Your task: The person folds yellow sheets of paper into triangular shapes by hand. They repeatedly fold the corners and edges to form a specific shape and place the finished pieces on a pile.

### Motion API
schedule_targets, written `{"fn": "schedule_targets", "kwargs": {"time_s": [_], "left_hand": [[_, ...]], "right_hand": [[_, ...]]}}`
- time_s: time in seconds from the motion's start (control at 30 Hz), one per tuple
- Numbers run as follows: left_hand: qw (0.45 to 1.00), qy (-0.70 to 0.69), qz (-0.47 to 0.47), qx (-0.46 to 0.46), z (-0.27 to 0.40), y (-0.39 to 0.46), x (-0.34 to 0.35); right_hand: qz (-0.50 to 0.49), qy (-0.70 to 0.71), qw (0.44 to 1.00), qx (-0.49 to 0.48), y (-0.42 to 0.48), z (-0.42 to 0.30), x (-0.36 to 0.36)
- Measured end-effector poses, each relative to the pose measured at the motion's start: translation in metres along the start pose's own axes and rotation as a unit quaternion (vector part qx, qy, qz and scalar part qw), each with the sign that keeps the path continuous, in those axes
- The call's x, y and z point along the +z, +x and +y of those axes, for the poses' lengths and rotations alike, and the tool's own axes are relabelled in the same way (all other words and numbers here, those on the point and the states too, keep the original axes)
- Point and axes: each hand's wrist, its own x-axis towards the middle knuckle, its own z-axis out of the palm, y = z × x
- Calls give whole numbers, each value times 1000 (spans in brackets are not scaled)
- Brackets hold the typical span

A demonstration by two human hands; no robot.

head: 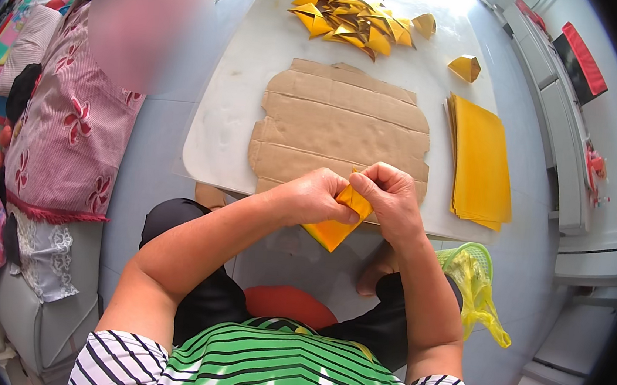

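Note:
Both hands grip one partly folded piece of golden-yellow paper (336, 232) over the table's near edge. My left hand (316, 196) pinches it from the left, thumb across its front. At the paper's upper right, my right hand (391, 198) holds it between thumb and curled fingers. The paper's lower end comes to a point, and parts of it are hidden behind the fingers. Just beyond the hands lies a flattened cardboard sheet (343, 123) with crease lines and a torn edge.
A pile of folded yellow paper pieces (353, 16) lies at the table's (226, 123) far end. Two single folded pieces (465, 68) sit right of it. A stack of flat yellow sheets (481, 159) lies at right. Below stands a green basket (491, 260) with a yellow plastic bag (471, 292).

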Motion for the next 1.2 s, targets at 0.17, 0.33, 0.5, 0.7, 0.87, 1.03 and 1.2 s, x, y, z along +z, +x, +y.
{"fn": "schedule_targets", "kwargs": {"time_s": [0.17, 0.33, 0.5, 0.7, 0.87, 1.03, 1.2], "left_hand": [[1000, -8, -4, 1, 0, 1, 1], [1000, 7, -22, -21, 1, 0, 2], [1000, 2, -24, -19, -3, 4, 3], [999, 28, -20, -25, -2, 2, 6], [998, -48, 24, 13, 8, -2, 3], [991, -121, 56, 33, 3, 0, -5], [988, -151, 33, 21, 0, 3, -5]], "right_hand": [[-2, 13, 1000, -1, 1, 2, 0], [-3, 41, 999, 11, 2, -1, 2], [4, 26, 1000, -2, 3, 3, 1], [-3, -32, 999, -17, 4, 4, -2], [17, 1, 1000, -22, 6, 1, -10], [15, -9, 1000, -16, 2, -4, -17], [36, -18, 999, -25, 1, -1, -18]]}}
